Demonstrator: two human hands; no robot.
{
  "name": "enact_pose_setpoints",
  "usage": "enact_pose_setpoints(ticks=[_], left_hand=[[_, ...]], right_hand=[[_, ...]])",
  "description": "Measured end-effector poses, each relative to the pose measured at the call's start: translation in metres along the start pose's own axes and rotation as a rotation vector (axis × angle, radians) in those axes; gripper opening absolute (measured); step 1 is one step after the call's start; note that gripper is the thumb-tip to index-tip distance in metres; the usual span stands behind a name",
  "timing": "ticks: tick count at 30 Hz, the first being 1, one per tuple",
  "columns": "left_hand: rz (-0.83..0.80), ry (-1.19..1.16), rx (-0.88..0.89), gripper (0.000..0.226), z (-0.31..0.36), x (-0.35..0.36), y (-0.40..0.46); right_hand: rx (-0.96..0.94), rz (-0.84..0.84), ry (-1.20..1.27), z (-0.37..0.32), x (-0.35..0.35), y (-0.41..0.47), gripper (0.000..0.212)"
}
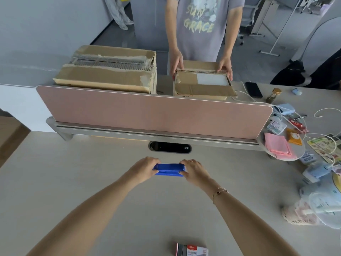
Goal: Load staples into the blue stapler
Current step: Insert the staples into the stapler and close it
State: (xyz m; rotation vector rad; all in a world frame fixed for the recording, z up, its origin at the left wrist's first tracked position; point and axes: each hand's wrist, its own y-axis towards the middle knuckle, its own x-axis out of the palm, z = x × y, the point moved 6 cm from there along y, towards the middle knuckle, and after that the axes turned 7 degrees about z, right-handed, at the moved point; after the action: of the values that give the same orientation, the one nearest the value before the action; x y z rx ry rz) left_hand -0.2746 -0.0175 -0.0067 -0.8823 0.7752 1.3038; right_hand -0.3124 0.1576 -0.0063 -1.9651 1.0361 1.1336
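Both hands meet at the middle of the pale desk (73, 182), each clamped on 1 end of the glossy blue plastic stapler (168, 169). The left hand (145, 169) wraps its fingers around the left end and the right hand (193, 172) pinches the right end, so the stapler lies lengthwise between them, level, and at or just above the desk surface; I cannot tell whether it touches. Holding both ends like this looks meant to steady the body while the top is pulled open, which I judge to be the step in hand, since the stapler appears closed.

Near the bottom edge of the view, well apart from the hands, lies the small red-and-white cardboard box of staples (191, 250), its end open with grey staple strips showing, within easy reach for the next step.

Beyond the pink divider panel (153, 109), another person (201, 24) holds a brown cardboard carton (201, 85), unrelated to the loading.
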Motion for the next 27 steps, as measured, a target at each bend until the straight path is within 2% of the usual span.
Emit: enact_pose_setpoints(ticks=[3, 7, 10, 12, 27], left_hand=[[-0.005, -0.004, -0.003, 0.006, -0.006, 0.002, 0.021], [-0.001, -0.016, -0.016, 0.015, -0.014, 0.006, 0.046], [-0.001, -0.037, -0.022, 0.005, -0.022, 0.012, 0.061], [-0.002, -0.049, -0.021, 0.005, -0.026, 0.017, 0.07], [-0.009, -0.06, -0.048, 0.01, -0.038, 0.043, 0.09]], right_hand=[[0.009, -0.009, -0.008, 0.009, 0.0, 0.02, 0.033], [0.02, -0.006, -0.013, 0.017, 0.003, 0.044, 0.033], [0.034, -0.012, -0.009, 0.024, 0.007, 0.058, 0.033], [0.043, -0.015, -0.007, 0.028, 0.009, 0.066, 0.032], [0.092, -0.046, -0.024, 0.041, 0.022, 0.08, 0.034]])
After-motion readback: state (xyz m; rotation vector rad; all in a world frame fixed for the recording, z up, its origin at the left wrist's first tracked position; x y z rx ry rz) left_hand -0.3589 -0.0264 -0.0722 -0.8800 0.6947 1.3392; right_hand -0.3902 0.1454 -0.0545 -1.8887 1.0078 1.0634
